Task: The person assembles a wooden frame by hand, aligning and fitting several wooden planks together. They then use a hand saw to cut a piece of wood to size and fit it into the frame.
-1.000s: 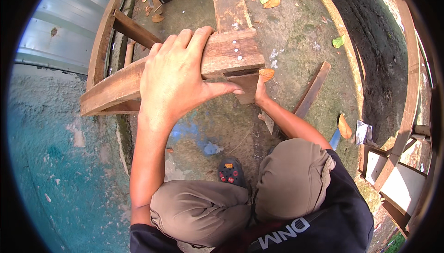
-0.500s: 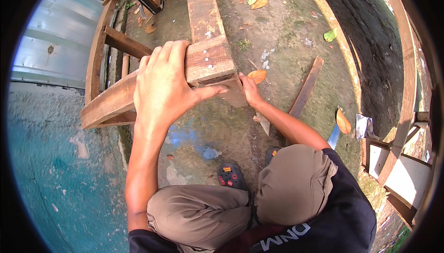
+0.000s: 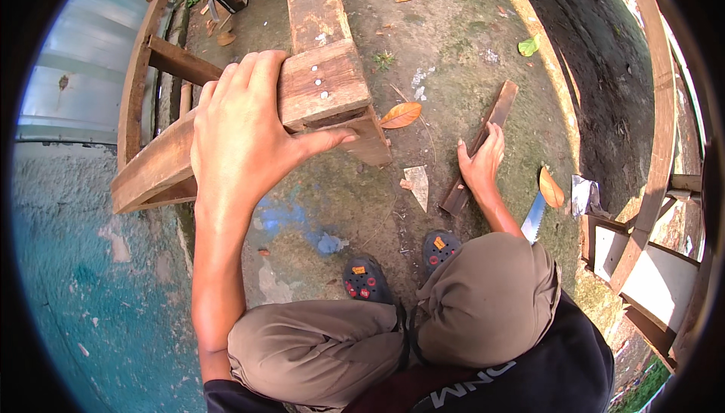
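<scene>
we are holding the wooden frame with our left hand, its fingers bending over the beam near the nailed corner and its thumb stretching out along the near side. our right hand is straddling the loose wood strip, thumb on one side and fingers on the other, standing about half open; we cannot tell whether it is gripping the wood. the strip is slanting across the right half of the concrete ground, well in from the yellowish curb along that edge.

around it, small things are crowding the ground. a pale wedge-shaped scrap is lying just beside the strip's near end, and an orange leaf is resting between the frame's corner and the strip. a saw blade is sitting close by our right forearm, its lower end hiding behind our right knee, with a brown leaf touching or nearly touching it. a silvery wrapper is lying by the ground's right edge, and a blue wall is bounding the left edge.
</scene>
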`<state>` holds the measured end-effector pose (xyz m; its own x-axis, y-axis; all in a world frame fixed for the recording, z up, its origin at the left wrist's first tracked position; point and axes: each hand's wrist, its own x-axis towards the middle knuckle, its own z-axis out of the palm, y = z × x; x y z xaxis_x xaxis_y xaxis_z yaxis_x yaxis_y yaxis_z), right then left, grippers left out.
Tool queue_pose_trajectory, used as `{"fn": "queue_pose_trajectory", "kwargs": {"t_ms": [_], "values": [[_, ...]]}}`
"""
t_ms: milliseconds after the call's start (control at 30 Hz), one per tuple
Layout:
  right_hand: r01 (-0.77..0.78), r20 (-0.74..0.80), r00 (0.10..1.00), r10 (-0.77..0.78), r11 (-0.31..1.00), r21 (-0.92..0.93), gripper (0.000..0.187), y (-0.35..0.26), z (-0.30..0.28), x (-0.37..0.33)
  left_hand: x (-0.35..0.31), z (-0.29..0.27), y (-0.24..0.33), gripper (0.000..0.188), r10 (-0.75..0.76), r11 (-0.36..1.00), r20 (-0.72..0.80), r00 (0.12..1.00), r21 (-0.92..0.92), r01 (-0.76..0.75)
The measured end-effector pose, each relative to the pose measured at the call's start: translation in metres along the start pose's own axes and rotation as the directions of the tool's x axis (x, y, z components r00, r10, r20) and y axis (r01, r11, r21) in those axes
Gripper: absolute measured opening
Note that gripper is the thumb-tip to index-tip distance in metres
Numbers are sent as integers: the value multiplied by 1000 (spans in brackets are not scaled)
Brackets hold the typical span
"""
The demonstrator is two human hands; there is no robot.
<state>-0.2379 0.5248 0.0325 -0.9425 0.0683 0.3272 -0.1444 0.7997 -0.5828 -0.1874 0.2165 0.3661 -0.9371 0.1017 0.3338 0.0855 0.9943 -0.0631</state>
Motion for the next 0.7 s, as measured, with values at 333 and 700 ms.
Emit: {"fn": "queue_pose_trajectory", "kwargs": {"t_ms": [333, 700], "values": [[17, 454, 863, -221, 912, 410, 74, -68, 26, -31, 1, 3, 0, 93, 13, 999, -20, 1000, -38, -14], [-54, 583, 770, -261, 883, 466, 75, -102, 66, -33, 4, 0, 4, 94, 10, 999, 0, 1000, -42, -10]]}}
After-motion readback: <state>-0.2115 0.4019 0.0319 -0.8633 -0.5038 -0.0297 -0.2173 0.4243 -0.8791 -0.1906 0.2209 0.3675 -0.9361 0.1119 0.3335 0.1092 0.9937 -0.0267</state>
